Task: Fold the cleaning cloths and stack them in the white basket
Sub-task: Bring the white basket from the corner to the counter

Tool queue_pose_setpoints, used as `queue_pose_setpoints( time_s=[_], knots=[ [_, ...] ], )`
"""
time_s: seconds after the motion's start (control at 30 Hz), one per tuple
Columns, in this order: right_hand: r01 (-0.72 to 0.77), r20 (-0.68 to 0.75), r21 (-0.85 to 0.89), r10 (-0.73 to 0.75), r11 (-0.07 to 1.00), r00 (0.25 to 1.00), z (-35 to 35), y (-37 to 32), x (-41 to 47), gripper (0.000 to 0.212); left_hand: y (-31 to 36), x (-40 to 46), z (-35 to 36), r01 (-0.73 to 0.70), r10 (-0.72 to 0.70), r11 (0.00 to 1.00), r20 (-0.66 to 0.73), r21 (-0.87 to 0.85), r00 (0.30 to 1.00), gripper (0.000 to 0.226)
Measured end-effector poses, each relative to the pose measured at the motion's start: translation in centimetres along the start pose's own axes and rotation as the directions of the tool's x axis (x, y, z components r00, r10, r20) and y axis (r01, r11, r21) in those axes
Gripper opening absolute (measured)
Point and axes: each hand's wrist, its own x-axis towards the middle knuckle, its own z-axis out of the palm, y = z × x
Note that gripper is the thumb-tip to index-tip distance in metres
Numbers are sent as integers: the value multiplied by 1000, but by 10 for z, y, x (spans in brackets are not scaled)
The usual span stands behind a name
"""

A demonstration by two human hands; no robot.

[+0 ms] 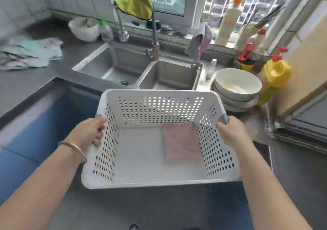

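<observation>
I hold the white perforated basket [155, 109] in the air in front of the counter. My left hand [90, 132] grips its left rim, and my right hand [230, 132] grips its right rim. One folded pink cloth [181, 142] lies flat on the basket floor at the right. A loose pile of teal and pink cloths [30, 54] lies on the dark counter at the far left. A yellow-green cloth [136, 3] hangs over the tap, and a grey-pink cloth [201, 40] hangs by the windowsill.
A double steel sink [134, 70] sits beyond the basket. Stacked white bowls [237, 86] and a yellow bottle [274, 77] stand on the right. A white bowl [85, 27] is at the back left. A dish rack edge [300, 132] is at far right.
</observation>
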Motion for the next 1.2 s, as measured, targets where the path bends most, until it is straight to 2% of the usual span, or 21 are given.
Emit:
queue_pose_setpoints(
  time_s=[0.13,0.3,0.47,0.57,0.77,0.93,1.07,1.2],
  knots=[
    [81,69,22,-82,997,994,77,-79,-22,26,-26,5,-101,-24,16,999,-179,-43,984,28],
    [256,212,6,-251,967,944,169,-199,-59,24,-55,-8,-233,-43,-21,987,-396,-152,918,26],
    [421,349,27,-404,906,846,243,-299,-97,22,-76,-31,-327,-39,-86,978,-569,-205,818,28],
    [517,444,37,-477,855,759,293,-359,-119,19,-85,-41,-379,-38,-127,972,-654,-232,746,29],
    [702,528,70,-623,709,577,393,-487,-146,22,-99,-33,-491,-91,-217,936,-762,-340,610,28],
    [789,640,94,-644,607,420,475,-595,-168,23,-109,-15,-570,-86,-332,900,-802,-427,496,29],
    [839,676,113,-660,533,328,522,-663,-188,16,-106,0,-616,-94,-375,888,-828,-450,416,28],
    [871,688,128,-675,475,267,566,-712,-206,21,-107,9,-660,-118,-412,868,-832,-482,373,28]
  ],
)
